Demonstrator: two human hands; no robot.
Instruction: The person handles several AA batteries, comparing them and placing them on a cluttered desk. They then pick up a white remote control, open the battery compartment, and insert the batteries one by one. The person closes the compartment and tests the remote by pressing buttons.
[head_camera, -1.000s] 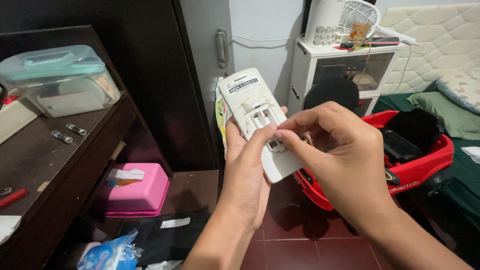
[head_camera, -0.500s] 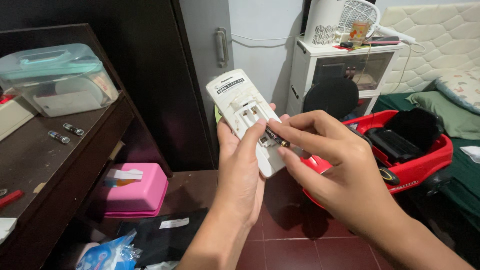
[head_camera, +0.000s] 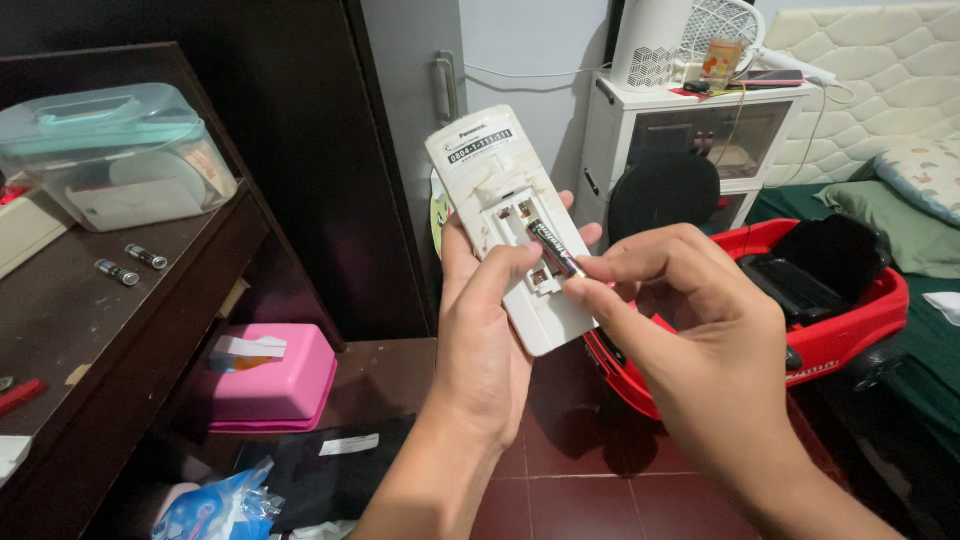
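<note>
Centre of the frame: the left hand (head_camera: 485, 340) is wrapping round a white remote control (head_camera: 510, 225), back side up, thumb lying across its lower half, fingers closed behind it. The battery bay is standing open, no cover on it that I can see. The right hand (head_camera: 700, 330) is coming in from the right, thumb and forefinger pinched on the lower end of a small dark battery (head_camera: 556, 248), the other fingers curled loosely. That battery is lying slanted in the right-hand slot of the bay, top end down among the contacts, lower end seemingly not seated yet. The slot beside it is looking empty, so by my reading one cell is partway in and the other place is waiting. Over at the left of the frame, two more small batteries (head_camera: 132, 264) are lying on the dark wooden desk (head_camera: 100, 330), below a clear lidded plastic box (head_camera: 115, 155). Behind the hands, a red toy car (head_camera: 850, 320) is sitting on the tiled floor.
</note>
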